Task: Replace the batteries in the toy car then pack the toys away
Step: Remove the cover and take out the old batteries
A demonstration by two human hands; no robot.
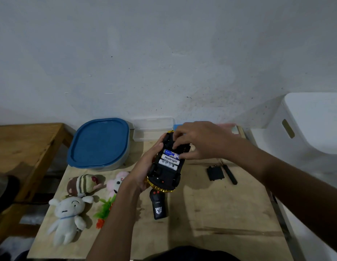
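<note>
Nearest, a pale plywood tabletop, scuffed, with dark streaks at near right. On its near left, a white plush animal lying face up; just right of it, a green plastic sprig with orange tips. Near the middle, a black remote control lying flat, antenna end toward the far side.

A little farther on the left, a brown striped plush and a pink plush side by side.

Above mid-table, held off the surface: the toy car, gold body, black underside up, battery bay uncovered with three cells side by side. Left hand wrapped round the car's left flank, thumb along the edge, fingers curled beneath. Right hand reaching in from the right, fingers bent down onto the farthest cell, the blue-labelled battery, thumb at its right end, pinching it. Nearer in the bay, two white batteries.

To the right, flat on the wood, a black battery cover and beside it a dark screwdriver.

Far left of the table, a grey tub with a blue lid; right of that, a clear plastic box against the wall.

Beside the table: a wooden bench on the left, a white storage bin on the right. Behind everything, a grey-white wall, mottled and speckled.
</note>
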